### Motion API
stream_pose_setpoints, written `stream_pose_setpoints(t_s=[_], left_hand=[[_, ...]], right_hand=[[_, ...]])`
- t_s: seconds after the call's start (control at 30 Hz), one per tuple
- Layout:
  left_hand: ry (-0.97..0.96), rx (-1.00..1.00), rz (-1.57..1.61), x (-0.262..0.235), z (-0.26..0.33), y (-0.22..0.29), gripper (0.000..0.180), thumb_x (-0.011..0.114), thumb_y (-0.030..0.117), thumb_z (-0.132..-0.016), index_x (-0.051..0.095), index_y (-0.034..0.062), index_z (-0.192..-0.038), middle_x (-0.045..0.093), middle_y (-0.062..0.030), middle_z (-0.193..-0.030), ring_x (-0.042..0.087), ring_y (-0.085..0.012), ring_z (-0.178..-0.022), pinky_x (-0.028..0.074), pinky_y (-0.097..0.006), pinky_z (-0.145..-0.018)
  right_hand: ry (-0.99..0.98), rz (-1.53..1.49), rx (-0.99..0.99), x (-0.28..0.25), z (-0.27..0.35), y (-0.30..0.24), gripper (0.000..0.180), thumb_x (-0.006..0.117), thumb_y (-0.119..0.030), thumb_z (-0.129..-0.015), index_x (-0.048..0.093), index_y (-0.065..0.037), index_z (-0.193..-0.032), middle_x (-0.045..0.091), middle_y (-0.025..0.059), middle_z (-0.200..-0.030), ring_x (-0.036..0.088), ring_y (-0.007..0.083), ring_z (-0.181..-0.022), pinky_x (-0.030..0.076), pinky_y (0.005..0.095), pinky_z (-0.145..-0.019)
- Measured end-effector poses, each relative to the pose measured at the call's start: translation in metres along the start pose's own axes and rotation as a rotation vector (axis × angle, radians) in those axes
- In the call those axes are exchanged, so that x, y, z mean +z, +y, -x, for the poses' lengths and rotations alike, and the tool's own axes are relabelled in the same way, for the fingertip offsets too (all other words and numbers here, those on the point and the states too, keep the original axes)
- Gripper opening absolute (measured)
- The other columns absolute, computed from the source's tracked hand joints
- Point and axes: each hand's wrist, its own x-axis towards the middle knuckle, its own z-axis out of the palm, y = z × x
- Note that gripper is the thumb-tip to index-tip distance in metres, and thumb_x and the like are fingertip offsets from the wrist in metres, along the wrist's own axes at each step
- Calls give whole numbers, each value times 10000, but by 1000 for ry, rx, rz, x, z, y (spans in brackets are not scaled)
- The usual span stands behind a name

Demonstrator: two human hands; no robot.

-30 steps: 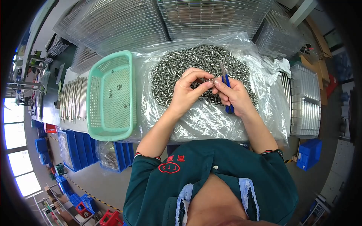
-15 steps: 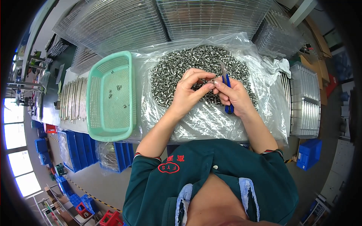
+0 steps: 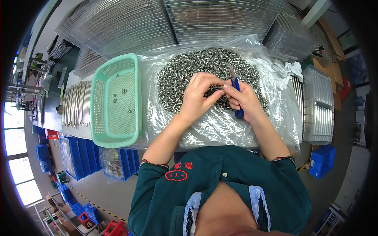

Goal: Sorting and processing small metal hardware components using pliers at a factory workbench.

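Note:
My left hand [image 3: 197, 96] is curled, its index finger and thumb meeting the fingertips of my right hand. A small metal sleeve [image 3: 221, 87] is pinched there, partly hidden by the fingers. My right hand [image 3: 245, 99] also grips a blue-handled tool [image 3: 237, 99] with a slim metal tip, held upright against the palm and pointing away from me. Its exact kind is unclear. Both hands are above the near part of a broad heap of small shiny metal sleeves [image 3: 177, 74], spread on clear plastic sheeting [image 3: 197, 131].
A green plastic basket [image 3: 138, 102] on the left holds a few metal sleeves. Metal rods [image 3: 76, 104] lie beyond it. Clear plastic trays [image 3: 220, 23] are stacked at the back, with more trays [image 3: 318, 104] on the right near a white cloth [image 3: 289, 70]. Blue crates [image 3: 82, 157] stand below the table.
My left hand has shifted slightly, and its fingers now cover more of the small metal sleeve. The right hand and the blue-handled tool are almost unmoved.

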Motion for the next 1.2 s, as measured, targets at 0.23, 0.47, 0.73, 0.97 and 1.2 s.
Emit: stream_pose_setpoints(t_s=[0.23,0.47,0.73,0.97,1.2], left_hand=[[41,-112,120,1,0,1,201,692,77,-672,592,49,-845,578,-60,-851,543,-225,-837,423,-333,-747],[36,-124,127,1,0,0,198,687,70,-676,598,50,-851,574,-59,-862,543,-221,-832,426,-329,-736],[278,-72,-60,-52,-9,8,158,663,35,-700,602,37,-846,575,-96,-937,549,-217,-890,427,-305,-785],[376,-463,-1040,-157,28,20,203,634,140,-764,604,67,-951,559,-114,-1069,494,-271,-998,380,-362,-855],[74,-200,-621,-78,5,19,289,629,191,-762,584,79,-1025,559,-106,-1026,498,-270,-979,385,-359,-839]], right_hand=[[-70,-179,102,-2,0,-3,182,551,-196,-862,567,-25,-922,439,-57,-654,344,-24,-456,261,122,-383],[-81,-189,115,-2,0,-5,208,545,-198,-865,570,-13,-957,433,-59,-651,342,-28,-457,263,120,-384],[-59,-203,44,-2,-3,-6,308,499,-197,-888,505,34,-1092,428,-54,-677,332,-25,-466,268,119,-372],[-29,-219,3,-2,-2,-9,313,500,-198,-887,499,40,-1091,434,-47,-684,330,-22,-468,269,116,-370],[-22,-227,-10,-5,-4,-4,306,517,-219,-880,522,22,-1069,444,-47,-691,340,-21,-474,270,117,-377]])
